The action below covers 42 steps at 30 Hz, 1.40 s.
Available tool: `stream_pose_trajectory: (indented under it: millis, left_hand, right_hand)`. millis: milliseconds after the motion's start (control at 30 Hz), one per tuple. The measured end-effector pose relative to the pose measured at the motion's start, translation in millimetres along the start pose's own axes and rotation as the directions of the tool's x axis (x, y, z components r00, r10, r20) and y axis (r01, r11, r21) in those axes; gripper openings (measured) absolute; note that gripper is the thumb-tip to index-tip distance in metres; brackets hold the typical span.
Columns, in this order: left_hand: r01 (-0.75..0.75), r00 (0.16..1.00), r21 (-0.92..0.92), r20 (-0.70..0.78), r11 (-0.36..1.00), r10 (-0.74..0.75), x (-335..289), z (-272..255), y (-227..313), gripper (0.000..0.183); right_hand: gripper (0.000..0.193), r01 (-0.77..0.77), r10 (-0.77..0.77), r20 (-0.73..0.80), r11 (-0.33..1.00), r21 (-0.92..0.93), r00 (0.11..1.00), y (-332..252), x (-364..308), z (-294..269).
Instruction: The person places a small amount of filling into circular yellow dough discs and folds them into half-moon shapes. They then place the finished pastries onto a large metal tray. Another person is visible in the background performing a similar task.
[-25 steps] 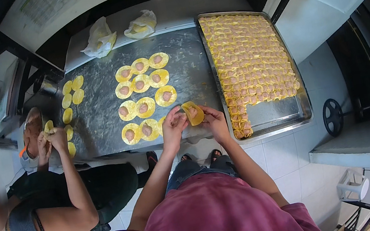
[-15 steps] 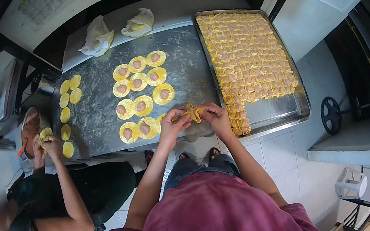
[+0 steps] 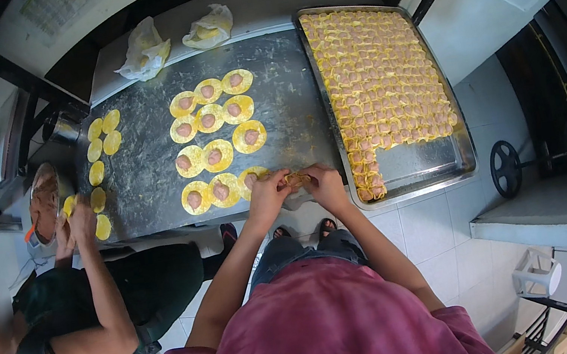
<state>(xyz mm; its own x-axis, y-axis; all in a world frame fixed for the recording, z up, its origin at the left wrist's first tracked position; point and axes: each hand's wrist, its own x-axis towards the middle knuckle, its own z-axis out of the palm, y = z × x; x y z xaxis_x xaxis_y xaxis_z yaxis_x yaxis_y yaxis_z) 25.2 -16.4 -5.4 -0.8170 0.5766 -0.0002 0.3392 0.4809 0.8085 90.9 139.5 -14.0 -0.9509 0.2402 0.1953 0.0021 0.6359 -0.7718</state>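
Note:
My left hand (image 3: 268,196) and my right hand (image 3: 324,185) meet at the front edge of the floured metal table (image 3: 154,177), both pinched on one small yellow dumpling (image 3: 295,179) folded between the fingertips. Just left of my hands lie several round yellow wrappers (image 3: 216,139), each with a dab of pink filling. To the right stands a large metal tray (image 3: 419,172) packed with rows of folded dumplings (image 3: 380,76).
A person at the left stands at the table's end, hands (image 3: 75,221) by a bowl of filling (image 3: 43,204) and a column of plain wrappers (image 3: 98,160). Two crumpled plastic bags (image 3: 143,50) lie at the back. A white tiled counter is at the right.
My hands have closed the open wrapper into a folded dumpling and drawn together. The other person's hands have moved toward the bowl.

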Motion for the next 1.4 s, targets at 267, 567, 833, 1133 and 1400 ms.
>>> stream_pose_trajectory:
  millis: [267, 567, 833, 1133, 1400]
  left_hand:
    - [-0.068, 0.994, 0.137, 0.089, 0.988, 0.056, 2, -8, 18, 0.029]
    - [-0.148, 0.987, 0.142, 0.081, 0.979, 0.138, 11, -5, 8, 0.024]
    - [-0.060, 0.990, 0.031, 0.132, 0.998, 0.055, 15, -5, 7, 0.025]
    - [-0.076, 0.992, -0.014, 0.100, 0.997, 0.077, 14, 0, 6, 0.028]
    - [-0.057, 0.991, -0.040, 0.115, 0.998, 0.061, 17, 2, 2, 0.027]
  right_hand:
    - [0.035, 0.046, -0.045, 0.017, 0.999, -0.015, 0.999, -4, -2, -2]
    - [0.032, 0.071, -0.070, 0.045, 0.997, -0.011, 0.997, -7, -2, -5]
    - [0.029, 0.021, -0.020, 0.006, 0.999, -0.051, 1.000, -6, -6, 0]
    - [0.032, 0.002, -0.001, 0.022, 1.000, -0.028, 1.000, -6, -4, -3]
    - [0.032, -0.066, 0.066, -0.002, 0.994, -0.084, 0.998, -6, -2, 2]
